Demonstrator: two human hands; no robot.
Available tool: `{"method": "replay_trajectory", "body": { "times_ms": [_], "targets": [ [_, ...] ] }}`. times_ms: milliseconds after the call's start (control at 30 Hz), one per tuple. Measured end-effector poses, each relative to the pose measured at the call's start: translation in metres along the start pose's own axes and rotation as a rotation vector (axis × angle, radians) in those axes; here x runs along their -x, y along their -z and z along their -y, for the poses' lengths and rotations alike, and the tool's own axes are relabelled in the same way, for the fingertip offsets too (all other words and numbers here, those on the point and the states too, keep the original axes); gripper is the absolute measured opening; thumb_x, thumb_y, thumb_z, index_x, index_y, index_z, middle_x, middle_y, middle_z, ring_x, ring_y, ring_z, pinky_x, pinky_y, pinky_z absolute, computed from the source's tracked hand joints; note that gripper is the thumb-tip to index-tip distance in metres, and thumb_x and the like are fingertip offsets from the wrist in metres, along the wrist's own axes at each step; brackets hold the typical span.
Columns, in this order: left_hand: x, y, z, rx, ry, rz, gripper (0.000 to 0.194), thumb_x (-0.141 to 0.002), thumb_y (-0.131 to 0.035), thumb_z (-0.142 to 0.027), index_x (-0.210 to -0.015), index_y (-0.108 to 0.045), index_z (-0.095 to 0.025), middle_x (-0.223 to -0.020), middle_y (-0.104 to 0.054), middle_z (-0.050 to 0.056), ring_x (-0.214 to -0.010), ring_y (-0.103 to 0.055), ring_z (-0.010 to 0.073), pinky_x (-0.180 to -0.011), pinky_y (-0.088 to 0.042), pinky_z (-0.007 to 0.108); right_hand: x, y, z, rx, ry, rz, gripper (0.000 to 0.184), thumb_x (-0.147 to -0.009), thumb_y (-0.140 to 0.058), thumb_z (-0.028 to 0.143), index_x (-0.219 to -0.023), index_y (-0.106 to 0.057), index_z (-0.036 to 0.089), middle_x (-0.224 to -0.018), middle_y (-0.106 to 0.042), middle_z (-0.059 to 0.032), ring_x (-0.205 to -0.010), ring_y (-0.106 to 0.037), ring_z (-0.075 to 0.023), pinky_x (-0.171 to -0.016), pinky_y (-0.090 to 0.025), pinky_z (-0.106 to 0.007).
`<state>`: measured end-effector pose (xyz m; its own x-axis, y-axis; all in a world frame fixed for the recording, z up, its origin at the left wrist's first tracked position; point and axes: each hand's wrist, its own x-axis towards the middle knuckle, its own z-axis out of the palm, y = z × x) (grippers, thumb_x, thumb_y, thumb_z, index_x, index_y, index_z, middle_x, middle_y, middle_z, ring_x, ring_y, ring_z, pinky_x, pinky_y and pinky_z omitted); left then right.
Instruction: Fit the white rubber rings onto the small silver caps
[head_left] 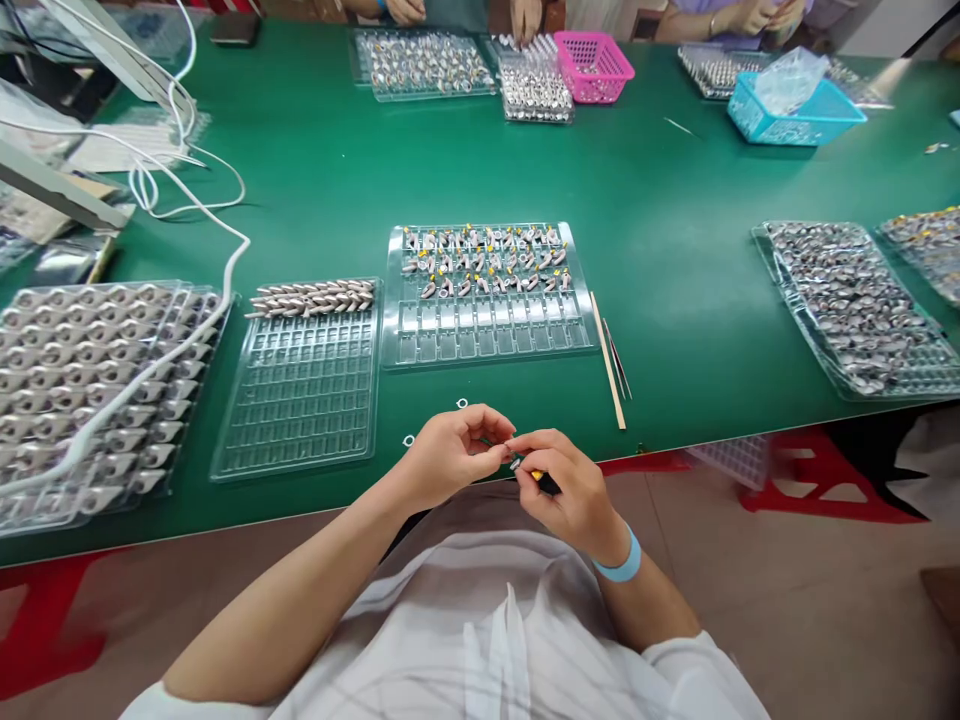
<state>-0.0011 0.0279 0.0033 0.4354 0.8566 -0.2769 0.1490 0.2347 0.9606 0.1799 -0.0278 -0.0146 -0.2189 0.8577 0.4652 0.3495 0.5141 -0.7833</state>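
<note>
Close to the table's front edge, my left hand and my right hand meet at the fingertips. A small metallic part with a yellow and black strip sits in my right hand's closed fingers. My left thumb and fingers pinch together at the same spot; what they grip is too small to make out. Two small white rings lie on the table beside my left hand. Beyond the hands is a clear tray whose back rows hold small grey parts with yellow tabs.
Tweezers and a wooden stick lie right of the middle tray. Other part trays stand left and right. A white cable crosses the left side. Co-workers' hands, a pink basket and a blue basket are at the back.
</note>
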Motion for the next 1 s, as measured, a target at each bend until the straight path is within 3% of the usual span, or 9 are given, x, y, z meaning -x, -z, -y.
{"method": "replay_trajectory", "body": {
  "times_ms": [133,300,400,500,567,633,733,900,1000],
  "targets": [
    [0.003,0.001,0.003,0.176,-0.007,-0.027,0.022,-0.072,-0.076,-0.018,-0.093,-0.069,-0.016,-0.089,-0.071,0.003,-0.082,-0.069,0.0144,-0.072,-0.058,0.023,0.000,-0.007,0.005,-0.056,-0.111,-0.115,0.019,-0.083,-0.057,0.005,-0.090,-0.057,0.022,-0.105,-0.069,-0.0087,-0.099,-0.066,-0.0195,-0.084,-0.058,-0.037],
    [0.007,-0.003,0.014,0.201,-0.093,-0.164,0.016,-0.073,-0.078,-0.020,-0.088,-0.072,-0.016,-0.085,-0.073,0.003,-0.081,-0.071,0.0157,-0.077,-0.060,0.025,0.002,-0.016,0.007,-0.042,-0.151,-0.137,0.019,-0.082,-0.059,0.005,-0.091,-0.059,0.022,-0.110,-0.069,-0.0090,-0.103,-0.067,-0.0195,-0.086,-0.059,-0.036],
    [0.009,-0.005,0.021,0.032,-0.208,-0.267,0.013,-0.080,-0.072,-0.021,-0.093,-0.072,-0.017,-0.088,-0.074,0.005,-0.081,-0.071,0.0169,-0.075,-0.060,0.027,0.003,-0.020,0.009,-0.019,-0.128,-0.120,0.020,-0.081,-0.058,0.004,-0.093,-0.059,0.021,-0.119,-0.067,-0.0117,-0.109,-0.066,-0.0210,-0.090,-0.059,-0.038],
    [0.010,-0.006,0.026,-0.298,-0.447,-0.358,0.017,-0.087,-0.063,-0.016,-0.101,-0.072,-0.019,-0.094,-0.075,0.006,-0.085,-0.071,0.0163,-0.077,-0.059,0.027,0.003,-0.022,0.010,-0.010,-0.119,-0.096,0.019,-0.082,-0.057,0.005,-0.092,-0.059,0.021,-0.127,-0.065,-0.0132,-0.113,-0.065,-0.0226,-0.092,-0.058,-0.040],
    [0.010,-0.005,0.028,-0.475,-0.582,-0.380,0.021,-0.089,-0.059,-0.013,-0.105,-0.070,-0.021,-0.099,-0.075,0.006,-0.088,-0.070,0.0158,-0.079,-0.058,0.027,0.003,-0.022,0.010,-0.006,-0.133,-0.085,0.017,-0.082,-0.057,0.006,-0.090,-0.058,0.021,-0.127,-0.065,-0.0132,-0.112,-0.064,-0.0233,-0.090,-0.058,-0.040],
    [0.009,-0.004,0.029,-0.548,-0.630,-0.365,0.022,-0.090,-0.057,-0.013,-0.106,-0.069,-0.021,-0.098,-0.075,0.006,-0.088,-0.070,0.0155,-0.079,-0.058,0.027,0.003,-0.022,0.010,-0.009,-0.156,-0.067,0.015,-0.082,-0.057,0.008,-0.088,-0.058,0.022,-0.126,-0.066,-0.0130,-0.111,-0.064,-0.0235,-0.087,-0.059,-0.041],
    [0.010,-0.001,0.027,-0.489,-0.530,-0.297,0.019,-0.089,-0.057,-0.017,-0.105,-0.067,-0.018,-0.093,-0.074,0.007,-0.083,-0.070,0.0155,-0.077,-0.059,0.027,0.004,-0.020,0.010,-0.012,-0.171,-0.039,0.014,-0.082,-0.057,0.009,-0.088,-0.058,0.022,-0.126,-0.066,-0.0127,-0.109,-0.064,-0.0234,-0.086,-0.059,-0.041],
    [0.013,0.001,0.019,-0.115,-0.173,-0.161,0.017,-0.088,-0.059,-0.025,-0.099,-0.067,-0.014,-0.090,-0.072,0.007,-0.076,-0.071,0.0152,-0.070,-0.061,0.027,0.005,-0.019,0.013,0.002,-0.129,-0.061,0.018,-0.082,-0.057,0.007,-0.090,-0.057,0.023,-0.122,-0.068,-0.0108,-0.103,-0.066,-0.0225,-0.087,-0.057,-0.042],
    [0.015,0.002,0.017,-0.051,-0.148,-0.134,0.020,-0.086,-0.061,-0.024,-0.103,-0.066,-0.014,-0.093,-0.072,0.007,-0.082,-0.070,0.0162,-0.073,-0.061,0.027,0.007,-0.021,0.014,0.018,-0.092,-0.058,0.021,-0.080,-0.058,0.005,-0.092,-0.057,0.023,-0.125,-0.067,-0.0110,-0.102,-0.065,-0.0222,-0.089,-0.056,-0.043]
  ]
}}
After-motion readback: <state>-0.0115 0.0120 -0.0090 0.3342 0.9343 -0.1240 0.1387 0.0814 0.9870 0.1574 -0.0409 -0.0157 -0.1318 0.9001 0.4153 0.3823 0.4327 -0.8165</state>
